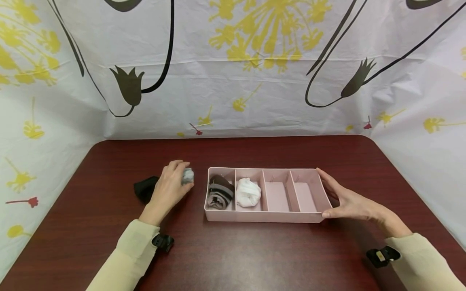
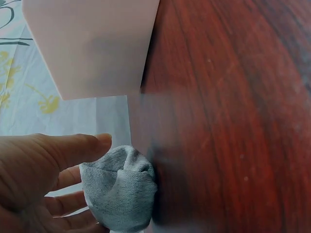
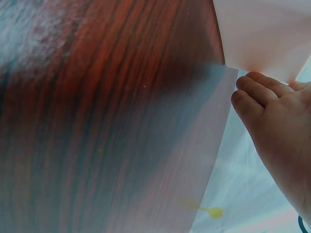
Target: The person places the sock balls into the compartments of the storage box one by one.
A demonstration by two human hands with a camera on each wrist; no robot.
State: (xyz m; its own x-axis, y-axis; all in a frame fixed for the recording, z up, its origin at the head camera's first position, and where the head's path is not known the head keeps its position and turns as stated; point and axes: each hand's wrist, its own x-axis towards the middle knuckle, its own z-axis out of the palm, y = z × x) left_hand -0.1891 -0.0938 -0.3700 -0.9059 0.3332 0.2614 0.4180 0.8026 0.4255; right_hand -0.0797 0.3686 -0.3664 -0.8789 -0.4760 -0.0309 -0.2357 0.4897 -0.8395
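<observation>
My left hand [image 1: 169, 189] is around a rolled grey sock [image 2: 121, 189] on the table, thumb on one side and fingers on the other. Beside that hand, partly hidden by it, lies a black bundle of cloth [image 1: 145, 189], likely another sock. With thumb and fingers spread across its right end, my right hand [image 1: 351, 204] holds a pink divided box [image 1: 262, 217]. The box's leftmost compartment holds a rolled brown and grey striped sock [image 1: 220, 192]. A white rolled sock [image 1: 248, 192] sits one compartment over. Both compartments at the right end are bare.
The box stands on a dark red-brown wooden table [image 1: 255, 254]. Behind and at the sides hangs a white sheet [image 1: 204, 81] with yellow and dark plant prints, meeting the table's far edge.
</observation>
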